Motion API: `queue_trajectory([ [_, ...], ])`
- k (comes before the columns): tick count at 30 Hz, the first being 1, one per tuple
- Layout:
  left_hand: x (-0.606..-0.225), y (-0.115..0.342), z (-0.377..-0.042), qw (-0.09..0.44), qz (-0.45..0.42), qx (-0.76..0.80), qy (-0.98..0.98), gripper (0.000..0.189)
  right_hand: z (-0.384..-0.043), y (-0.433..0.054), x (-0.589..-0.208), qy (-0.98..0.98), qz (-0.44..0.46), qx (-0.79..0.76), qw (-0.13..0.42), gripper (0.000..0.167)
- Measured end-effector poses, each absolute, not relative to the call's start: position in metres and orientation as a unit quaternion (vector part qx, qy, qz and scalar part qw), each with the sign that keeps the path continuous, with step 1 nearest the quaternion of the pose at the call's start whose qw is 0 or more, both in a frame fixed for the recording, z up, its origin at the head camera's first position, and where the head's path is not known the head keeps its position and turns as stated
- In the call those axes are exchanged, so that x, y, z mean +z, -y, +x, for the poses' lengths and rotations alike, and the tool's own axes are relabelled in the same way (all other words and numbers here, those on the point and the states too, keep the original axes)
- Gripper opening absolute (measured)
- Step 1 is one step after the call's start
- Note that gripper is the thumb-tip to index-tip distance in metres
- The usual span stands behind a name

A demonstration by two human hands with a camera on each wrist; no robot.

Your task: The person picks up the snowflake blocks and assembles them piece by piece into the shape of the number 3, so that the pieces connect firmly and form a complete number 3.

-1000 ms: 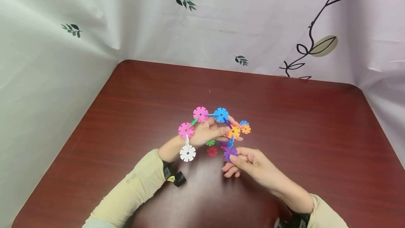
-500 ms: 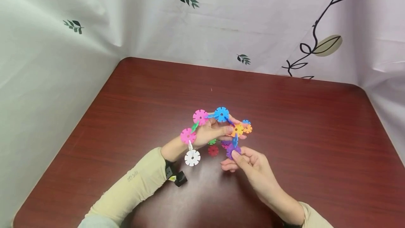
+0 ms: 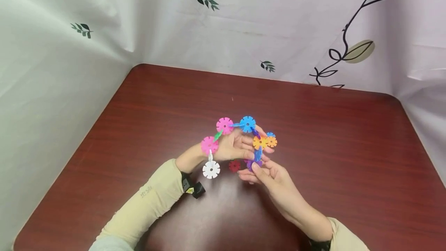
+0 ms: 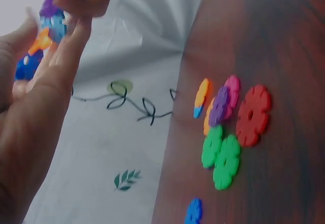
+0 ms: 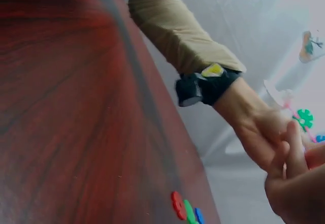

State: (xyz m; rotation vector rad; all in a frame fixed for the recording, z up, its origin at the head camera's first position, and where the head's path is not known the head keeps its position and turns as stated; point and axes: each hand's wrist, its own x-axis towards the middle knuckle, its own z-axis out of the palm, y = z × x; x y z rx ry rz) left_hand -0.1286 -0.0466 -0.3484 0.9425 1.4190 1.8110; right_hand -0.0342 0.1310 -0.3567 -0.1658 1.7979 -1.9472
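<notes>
A chain of slotted plastic snowflake discs arcs over my left hand (image 3: pixel 230 148) in the head view. It runs from a white disc (image 3: pixel 211 169) through pink discs (image 3: pixel 210 145), a large blue disc (image 3: pixel 247 124) and an orange disc (image 3: pixel 259 142) to a purple disc (image 3: pixel 253 164). With thumb and fingers, my left hand pinches the small blue disc (image 3: pixel 258 154) just above the purple one. My right hand (image 3: pixel 277 179) pinches the purple disc, its fingertips close to the left thumb. Its fingers partly hide that disc.
Loose discs lie on the brown table (image 3: pixel 181 100) beneath the hands: a red disc (image 4: pixel 254 115), green discs (image 4: pixel 227 162), a purple disc (image 4: pixel 219 106) and several others. White patterned cloth (image 3: pixel 226 22) walls the back and sides.
My left thumb has slid from the orange disc down to the blue disc by the purple one. The two hands have come closer together, and the chain has shifted slightly right.
</notes>
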Motion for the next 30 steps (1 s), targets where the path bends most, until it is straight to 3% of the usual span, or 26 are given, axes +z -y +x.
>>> queue_trajectory([
  [3,-0.351,0.049,-0.129,0.332,0.359,0.682,-0.544,0.039,-0.042,-0.141,-0.358,-0.660,-0.124,-0.680,0.294,0.048],
  [5,-0.351,0.050,-0.128,0.330,0.349,0.687,-0.545,0.037,-0.052,-0.151,-0.356,-0.705,-0.163,-0.630,0.281,0.043],
  [8,-0.352,0.050,-0.126,0.333,0.344,0.699,-0.531,0.038,-0.078,-0.169,-0.354,-0.841,-0.190,-0.483,0.153,0.031],
  [11,-0.351,0.051,-0.124,0.353,0.341,0.713,-0.501,0.039,-0.108,-0.183,-0.356,-0.946,-0.138,-0.288,0.054,0.031],
  [17,-0.349,0.049,-0.117,0.333,0.357,0.706,-0.513,0.044,-0.143,-0.191,-0.367,-0.982,-0.106,-0.102,0.115,0.052],
  [25,-0.343,0.048,-0.112,0.345,0.368,0.700,-0.505,0.048,-0.155,-0.188,-0.373,-0.982,-0.109,-0.112,0.109,0.033],
  [30,-0.340,0.050,-0.112,0.343,0.357,0.697,-0.519,0.049,-0.156,-0.189,-0.377,-0.979,-0.086,-0.139,0.122,0.045],
])
